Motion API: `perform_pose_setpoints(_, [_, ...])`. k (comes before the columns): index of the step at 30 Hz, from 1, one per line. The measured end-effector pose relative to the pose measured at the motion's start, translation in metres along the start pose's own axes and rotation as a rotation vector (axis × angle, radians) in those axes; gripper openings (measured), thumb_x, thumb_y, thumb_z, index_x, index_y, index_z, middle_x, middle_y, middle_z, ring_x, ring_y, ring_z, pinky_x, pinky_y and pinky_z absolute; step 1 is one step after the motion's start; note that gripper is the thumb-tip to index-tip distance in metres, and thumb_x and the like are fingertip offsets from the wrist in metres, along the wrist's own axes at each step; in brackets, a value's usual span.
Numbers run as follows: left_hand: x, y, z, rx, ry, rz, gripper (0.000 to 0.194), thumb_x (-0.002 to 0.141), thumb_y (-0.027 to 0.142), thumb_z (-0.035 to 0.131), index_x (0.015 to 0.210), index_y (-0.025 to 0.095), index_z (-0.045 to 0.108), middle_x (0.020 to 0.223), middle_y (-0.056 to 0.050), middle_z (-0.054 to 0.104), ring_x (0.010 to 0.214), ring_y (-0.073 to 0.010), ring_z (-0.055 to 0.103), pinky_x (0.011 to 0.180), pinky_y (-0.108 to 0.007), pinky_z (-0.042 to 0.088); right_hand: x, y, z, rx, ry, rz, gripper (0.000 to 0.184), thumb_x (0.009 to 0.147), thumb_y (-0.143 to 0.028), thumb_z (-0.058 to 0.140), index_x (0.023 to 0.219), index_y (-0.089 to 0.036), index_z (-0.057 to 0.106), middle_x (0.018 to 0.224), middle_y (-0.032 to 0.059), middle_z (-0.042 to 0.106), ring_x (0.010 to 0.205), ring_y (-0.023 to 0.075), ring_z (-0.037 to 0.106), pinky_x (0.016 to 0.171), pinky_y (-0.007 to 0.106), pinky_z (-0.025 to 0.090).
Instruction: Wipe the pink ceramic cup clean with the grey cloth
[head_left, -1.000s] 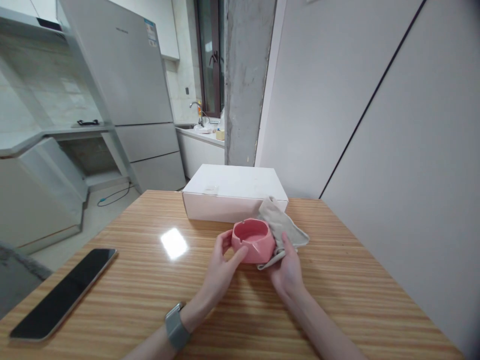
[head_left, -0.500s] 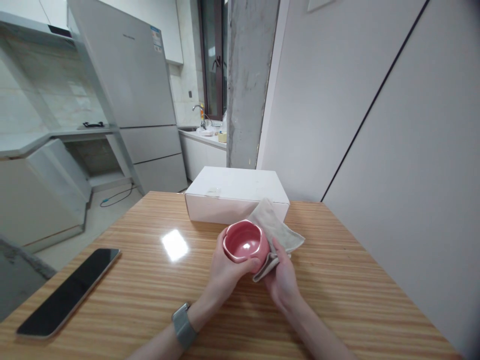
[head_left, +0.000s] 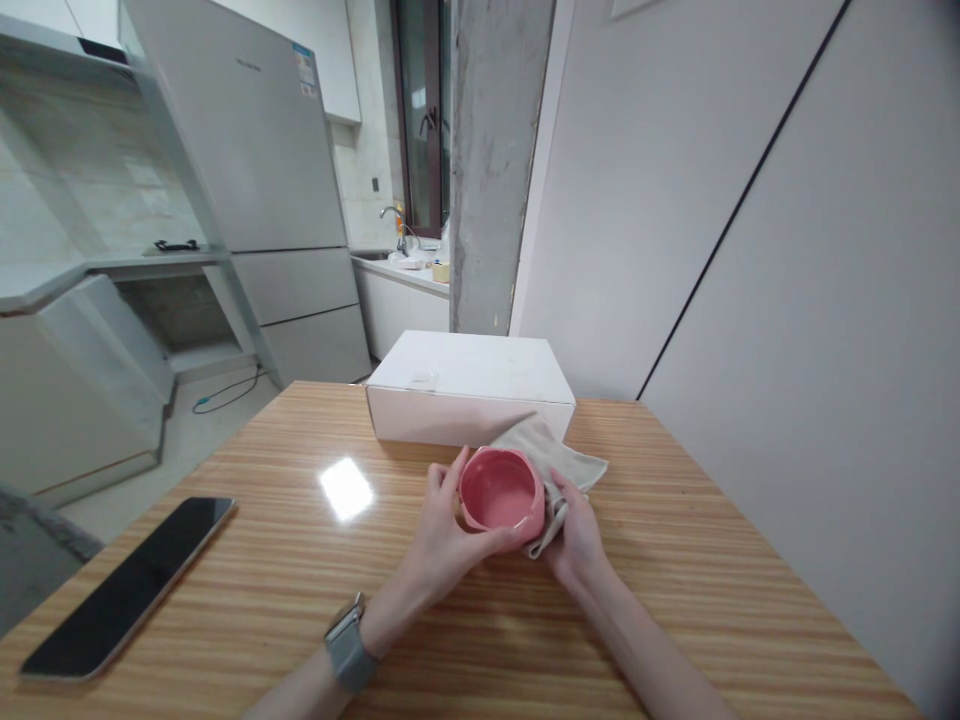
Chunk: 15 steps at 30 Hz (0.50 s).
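Observation:
A pink bowl [head_left: 501,488] with a wavy rim is tilted so that its inside faces me. My left hand [head_left: 448,530] grips its left side, thumb along the near rim and fingers at the far left edge. Against the bowl's right side, my right hand [head_left: 579,530] holds a beige cloth [head_left: 544,448], bunched under the thumb and fingers. The cloth's loose part spreads out behind the bowl. Some of the right fingers are hidden under the cloth and bowl.
A white box [head_left: 471,385] stands on the wooden table [head_left: 315,590] just behind the cloth. At the left edge lies a black phone [head_left: 131,585]. A white wall [head_left: 750,330] borders the right side; a fridge [head_left: 255,160] and kitchen counters are farther back.
The bowl has shifted slightly right and tipped more toward me. My left fingers have moved along its rim, and the cloth's far corner has dropped a little.

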<state>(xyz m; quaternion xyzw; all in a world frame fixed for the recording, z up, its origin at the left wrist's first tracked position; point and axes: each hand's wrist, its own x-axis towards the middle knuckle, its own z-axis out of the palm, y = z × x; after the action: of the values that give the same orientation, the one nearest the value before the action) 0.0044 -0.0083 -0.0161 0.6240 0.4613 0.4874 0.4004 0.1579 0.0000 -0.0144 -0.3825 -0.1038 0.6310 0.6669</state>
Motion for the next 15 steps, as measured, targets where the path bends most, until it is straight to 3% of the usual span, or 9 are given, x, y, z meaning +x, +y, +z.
perform_pose_setpoints(4, [0.002,0.007,-0.007,0.004,-0.092,0.137,0.085,0.050,0.033,0.085,0.127,0.025,0.050,0.131,-0.009,0.042,0.127,-0.0310,0.038,0.107,-0.043,0.033,0.004,-0.003,-0.002,-0.061,-0.091,0.037,0.019,0.074,-0.032,0.059,0.077,-0.018,0.071,0.082,0.0051,0.075,0.081,0.0252,0.070,0.076,0.037,0.056])
perform_pose_setpoints(7, [0.003,0.004,-0.006,-0.088,-0.103,0.079,0.092,0.053,0.029,0.085,0.134,0.025,0.043,0.137,-0.009,0.045,0.130,-0.0309,0.037,0.110,-0.044,0.029,0.004,-0.001,-0.003,-0.065,-0.088,0.043,0.019,0.074,-0.033,0.060,0.080,-0.017,0.070,0.081,0.0045,0.075,0.077,0.0239,0.070,0.075,0.037,0.056])
perform_pose_setpoints(10, [0.003,-0.003,0.001,-0.241,-0.028,-0.053,0.102,0.055,0.027,0.084,0.142,0.025,0.030,0.131,-0.010,0.052,0.122,-0.0299,0.048,0.105,-0.045,0.036,-0.002,0.006,0.000,-0.018,-0.092,0.041,0.019,0.076,-0.032,0.061,0.085,-0.018,0.069,0.084,0.0028,0.074,0.078,0.0213,0.070,0.077,0.034,0.056])
perform_pose_setpoints(15, [0.010,-0.008,0.006,-0.369,0.182,-0.171,0.091,0.060,0.034,0.081,0.138,0.022,0.035,0.126,-0.012,0.056,0.111,-0.0263,0.056,0.094,-0.036,0.045,-0.022,0.019,0.014,0.071,-0.217,0.112,0.024,0.079,-0.032,0.059,0.098,-0.019,0.067,0.099,0.0036,0.072,0.090,0.0194,0.068,0.081,0.033,0.054])
